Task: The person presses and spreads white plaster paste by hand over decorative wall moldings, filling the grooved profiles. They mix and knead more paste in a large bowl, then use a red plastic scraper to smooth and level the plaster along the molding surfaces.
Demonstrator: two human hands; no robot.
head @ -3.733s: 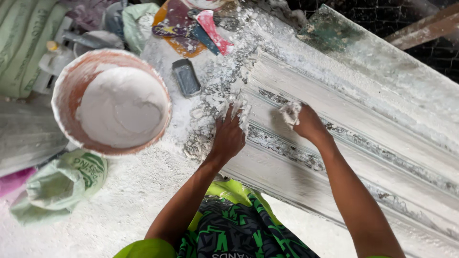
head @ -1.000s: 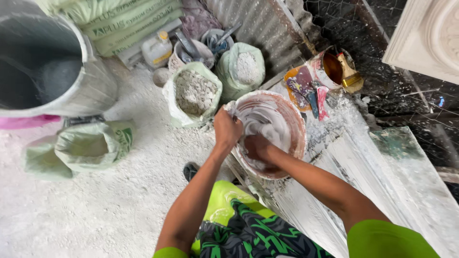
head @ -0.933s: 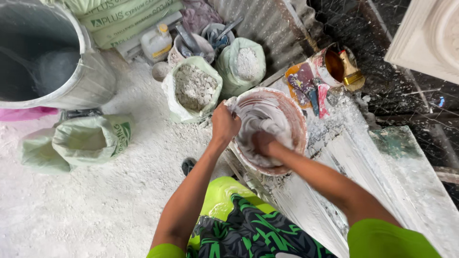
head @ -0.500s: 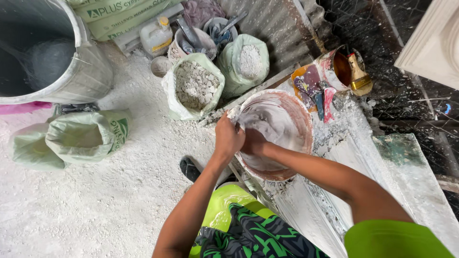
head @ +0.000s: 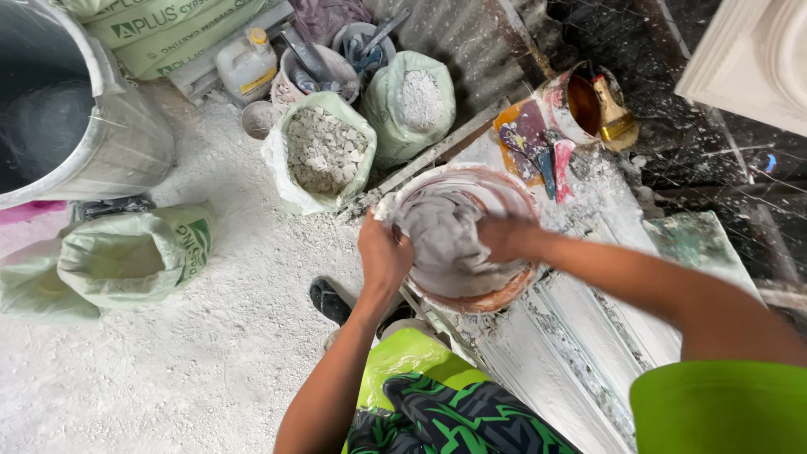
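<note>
1. On the plaster-caked mould (head: 580, 336), at its near end, sits a round bowl (head: 504, 298) with grey wet plaster (head: 445, 240) heaped inside.
2. Left hand (head: 382, 252) is at the bowl's left rim, grip closed on the rim edge, thumb side against the plaster.
3. Right hand (head: 504, 238) presses into the plaster from the right; fingers look curled into the mass, but whether they hold a lump I cannot tell, since the paste covers them.
4. Handling, judged: plaster is soft, heavy for its bulk, sticky and slick; it will sag and drip if lifted loose. Bowl looks thin and flexible, slippery with paste. Best hold is the rim at two opposite sides, or one hand under the base.
5. Around: open sack of white chunks (head: 324, 151) just left of the bowl, sack of powder (head: 419, 101) behind it, slumped green sack (head: 134, 256) on the dusty floor (head: 193, 370), grey drum (head: 92, 126) far left, jug (head: 245, 65), brown tin (head: 580, 105) with scrapers (head: 546, 155) just beside it.
</note>
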